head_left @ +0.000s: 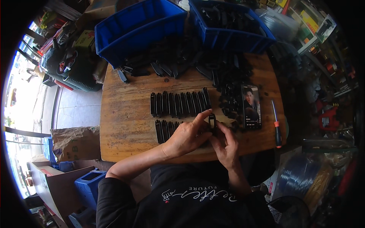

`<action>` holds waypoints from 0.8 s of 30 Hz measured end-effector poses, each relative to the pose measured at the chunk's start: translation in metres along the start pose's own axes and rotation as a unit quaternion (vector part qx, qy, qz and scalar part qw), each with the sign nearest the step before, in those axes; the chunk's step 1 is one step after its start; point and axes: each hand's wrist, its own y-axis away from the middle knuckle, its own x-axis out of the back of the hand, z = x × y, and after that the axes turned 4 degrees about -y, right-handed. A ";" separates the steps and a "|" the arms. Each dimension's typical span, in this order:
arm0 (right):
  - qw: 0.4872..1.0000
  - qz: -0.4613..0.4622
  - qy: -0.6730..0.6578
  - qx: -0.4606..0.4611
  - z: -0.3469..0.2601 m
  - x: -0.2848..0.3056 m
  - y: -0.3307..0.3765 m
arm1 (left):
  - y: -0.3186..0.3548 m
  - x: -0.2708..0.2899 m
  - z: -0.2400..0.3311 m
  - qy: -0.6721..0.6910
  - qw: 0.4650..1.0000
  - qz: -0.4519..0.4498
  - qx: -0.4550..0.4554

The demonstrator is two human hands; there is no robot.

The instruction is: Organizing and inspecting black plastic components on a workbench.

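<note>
Between my hands, above the near part of the wooden table, is a small black part with a pale strip along it. My left hand is closed on it, its index finger reaching along the top end. My right hand pinches the lower end; its fingertips are partly hidden. Beyond my left hand stands a neat row of upright black parts. A second, shorter-looking row lies nearer, partly covered by that hand. Small loose black pieces are heaped to the right of the rows.
On the wooden table a phone shows a video, right of it a screwdriver. At the back are a heap of black parts, a blue bin and another blue bin holding black parts. A brown paper sack stands left.
</note>
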 end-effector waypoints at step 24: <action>0.984 -0.082 0.147 -0.058 0.004 0.013 -0.001 | 0.035 -0.010 -0.026 -0.404 0.830 -0.115 -0.367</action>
